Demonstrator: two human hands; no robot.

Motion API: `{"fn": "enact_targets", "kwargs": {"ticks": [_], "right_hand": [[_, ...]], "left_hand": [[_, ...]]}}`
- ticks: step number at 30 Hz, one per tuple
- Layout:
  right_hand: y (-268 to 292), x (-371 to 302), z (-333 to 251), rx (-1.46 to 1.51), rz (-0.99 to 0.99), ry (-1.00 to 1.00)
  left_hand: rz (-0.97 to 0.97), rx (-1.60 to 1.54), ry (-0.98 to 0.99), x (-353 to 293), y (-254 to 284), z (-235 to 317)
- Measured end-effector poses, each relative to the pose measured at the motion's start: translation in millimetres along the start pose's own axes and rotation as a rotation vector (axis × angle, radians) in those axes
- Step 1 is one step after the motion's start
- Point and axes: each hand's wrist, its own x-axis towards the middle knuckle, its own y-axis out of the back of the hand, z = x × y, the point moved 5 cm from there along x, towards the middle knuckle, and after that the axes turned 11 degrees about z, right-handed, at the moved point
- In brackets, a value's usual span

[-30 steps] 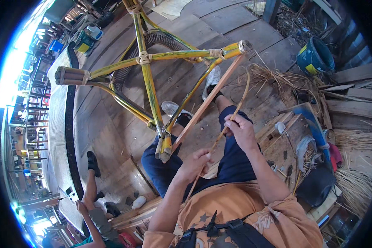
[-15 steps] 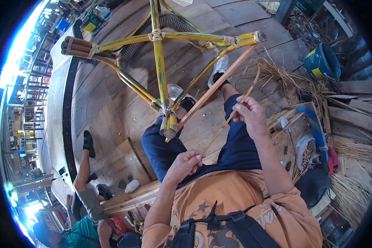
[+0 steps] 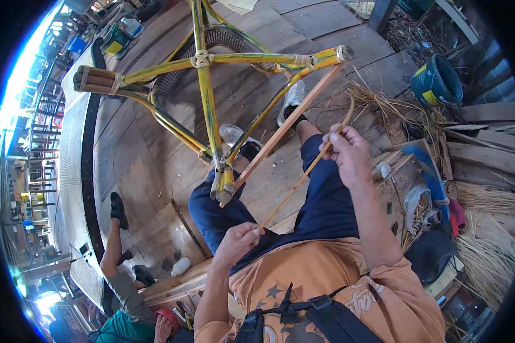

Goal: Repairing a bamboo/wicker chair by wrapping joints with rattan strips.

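Pinching a thin tan strip w/ fingertips of both hands: L hand closed on its lower end, R hand gripping nr its top, hands well apart, strip slanting btwn them. Its curved tip pokes past R hand. Yellow-green pole frame w/ bound joints is ahead & L of R hand; bare wood stick slants alongside. Loose strands & dk green bucket beyond R hand.
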Motion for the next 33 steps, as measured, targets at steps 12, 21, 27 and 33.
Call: {"fn": "enact_targets", "kwargs": {"ticks": [12, 21, 27, 33], "right_hand": [[-8.0, 3.7, -16.7, 0.018, -0.05, 0.024], [-5.9, 5.3, -73.9, 0.278, -0.094, 0.138], [77.6, 39.3, -149.9, 0.156, 0.007, 0.512], [66.3, 24.5, -71.8, -1.106, -0.037, 0.038]], "left_hand": [[0.046, -0.025, 0.084, -13.4, 34.5, -19.5], [0.169, 0.157, 0.032, -17.7, 55.4, -37.6], [-0.039, -0.574, 0.065, -43.2, 56.0, -15.9], [0.046, 0.012, -0.219, -5.1, -34.7, 28.1]]}}
